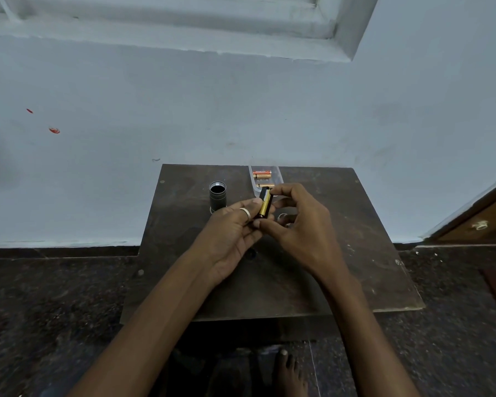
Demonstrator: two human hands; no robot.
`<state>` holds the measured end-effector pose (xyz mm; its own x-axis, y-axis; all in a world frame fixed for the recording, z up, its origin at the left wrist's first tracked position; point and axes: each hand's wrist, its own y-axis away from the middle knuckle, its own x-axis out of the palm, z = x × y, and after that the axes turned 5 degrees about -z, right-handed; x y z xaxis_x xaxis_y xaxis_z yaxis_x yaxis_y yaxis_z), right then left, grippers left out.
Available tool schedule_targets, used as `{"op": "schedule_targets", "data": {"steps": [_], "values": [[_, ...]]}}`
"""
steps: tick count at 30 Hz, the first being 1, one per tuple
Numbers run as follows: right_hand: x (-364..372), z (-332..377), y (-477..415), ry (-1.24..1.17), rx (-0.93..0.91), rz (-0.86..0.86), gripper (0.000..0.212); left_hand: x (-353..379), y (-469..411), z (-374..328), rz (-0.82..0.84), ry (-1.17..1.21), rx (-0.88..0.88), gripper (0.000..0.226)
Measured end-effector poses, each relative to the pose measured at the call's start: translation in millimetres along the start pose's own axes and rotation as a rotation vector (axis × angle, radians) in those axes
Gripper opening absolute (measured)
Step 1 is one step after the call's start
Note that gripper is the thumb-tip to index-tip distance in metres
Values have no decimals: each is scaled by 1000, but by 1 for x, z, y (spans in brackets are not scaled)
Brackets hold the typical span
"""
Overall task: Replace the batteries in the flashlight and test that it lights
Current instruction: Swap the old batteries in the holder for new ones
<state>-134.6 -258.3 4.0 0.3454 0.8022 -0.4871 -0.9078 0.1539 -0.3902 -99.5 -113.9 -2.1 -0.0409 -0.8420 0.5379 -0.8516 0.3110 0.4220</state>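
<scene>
Over the middle of a small dark wooden table (pixel 341 267), my left hand (pixel 232 233) and my right hand (pixel 298 224) together hold a black battery holder with a gold-and-black battery (pixel 264 206) in it. My left thumb and fingers grip its lower part, and my right fingertips pinch its top and bottom ends. The black flashlight body (pixel 218 196) stands upright with its open end up, to the left of my hands. A clear plastic tray (pixel 278 174) at the table's back edge holds gold-and-red batteries (pixel 262 173).
A small metallic ring-like part (pixel 282 216) lies on the table, partly hidden behind my right hand. The table stands against a pale blue wall on a dark speckled floor. A wooden door is at the far right. A bare foot (pixel 289 373) shows below.
</scene>
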Motion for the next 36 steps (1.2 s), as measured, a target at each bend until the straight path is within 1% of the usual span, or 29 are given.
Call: {"op": "schedule_targets", "data": {"steps": [8,16,21,24,29,31,34,36], "values": [[3,5,-6,63,-40,-2,47,-5,-1,-1,-30,-54,24,20],[11,2,-4,53,-36,13,49,-9,0,-1,-79,-92,58,18],[11,1,-5,6,-11,-5,52,-5,1,1,-109,-138,82,15],[11,1,-4,18,-18,-10,51,-3,2,1,-115,-132,87,14],[7,0,-4,76,-76,28,46,-6,2,0,-136,-152,108,13],[6,0,-3,104,-110,17,42,-5,2,1,-137,-138,115,13],[6,3,-1,197,-176,-7,34,-3,2,3,-140,-140,128,13],[7,4,1,253,-202,3,34,-2,2,4,-148,-154,138,14]]}}
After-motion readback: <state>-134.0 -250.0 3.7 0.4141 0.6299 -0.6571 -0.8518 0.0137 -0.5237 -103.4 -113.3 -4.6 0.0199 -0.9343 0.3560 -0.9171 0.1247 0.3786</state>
